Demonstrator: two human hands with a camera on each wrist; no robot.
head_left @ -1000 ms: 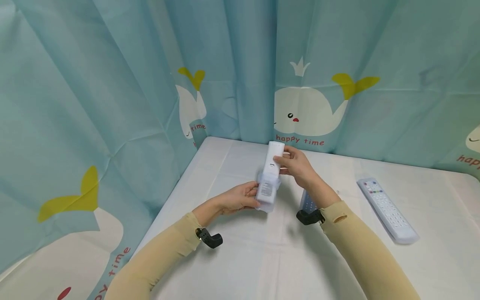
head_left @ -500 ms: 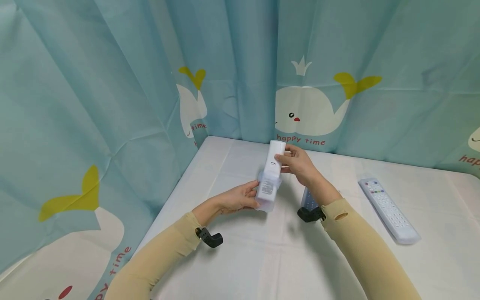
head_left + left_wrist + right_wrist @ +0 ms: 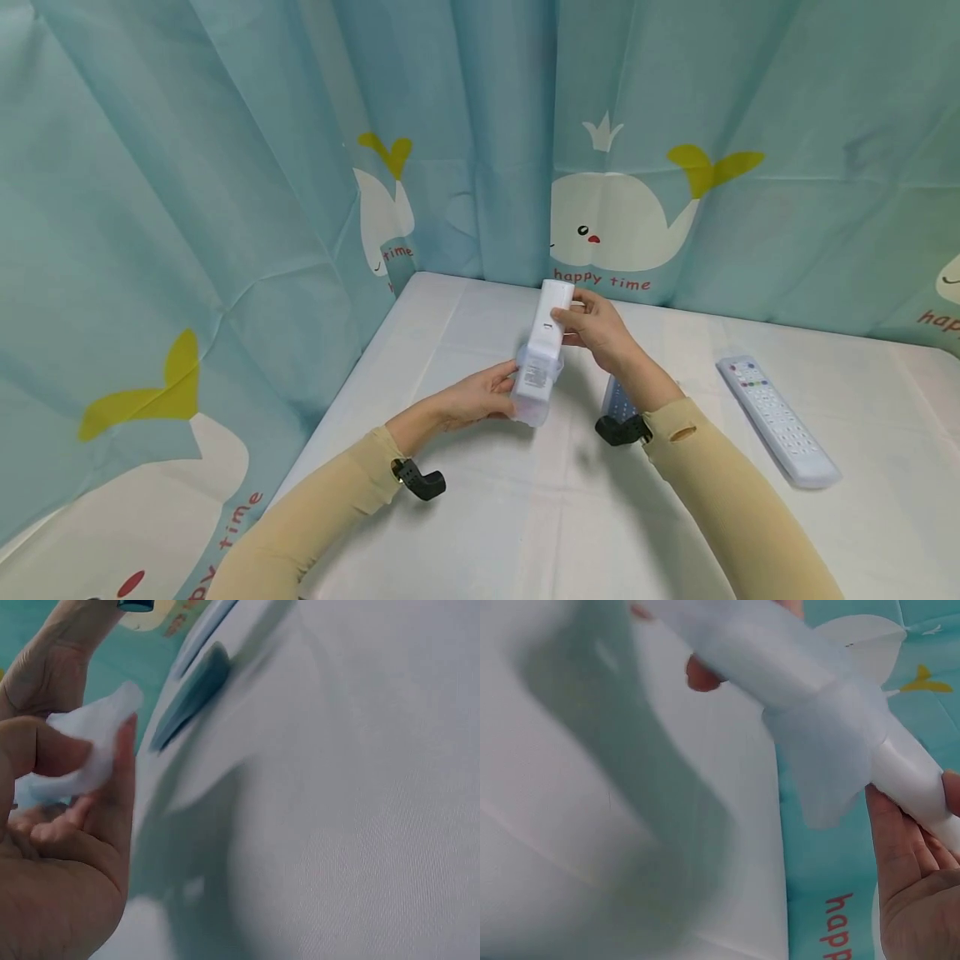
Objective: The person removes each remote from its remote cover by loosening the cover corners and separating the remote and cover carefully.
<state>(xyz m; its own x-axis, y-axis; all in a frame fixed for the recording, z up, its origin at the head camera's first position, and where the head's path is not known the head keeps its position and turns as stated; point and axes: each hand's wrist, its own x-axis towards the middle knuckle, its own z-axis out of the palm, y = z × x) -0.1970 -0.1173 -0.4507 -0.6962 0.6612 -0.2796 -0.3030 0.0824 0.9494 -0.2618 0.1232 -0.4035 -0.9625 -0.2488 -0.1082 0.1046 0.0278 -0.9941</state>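
Down at 8 o'clock, the left hand (image 3: 476,397) has thumb and fingers pinched on the near part of the sleeve (image 3: 532,412). Part-way inside sits the remote (image 3: 546,335), held above the table (image 3: 450,533). Call it the middle of the sleeving step, by my reading; going in or coming out, I can't tell. Next move calls, I'd judge, for left steady, right sliding it straight along its length, minding the flared, floppy mouth. Long axis: 6 o'clock to just past 12, bare end pointing away from the person, label face up, keys out of sight, so which end is its top can't be told. Over at 4 o'clock lies the blue remote (image 3: 618,402), partly hidden by the right arm (image 3: 720,475); wider, between 3 and 4, the white remote (image 3: 777,422). Farther on, between 2 and 3, the right hand (image 3: 597,331): thumb and fingers closed round the bare end. Behind everything, the curtain (image 3: 255,167).
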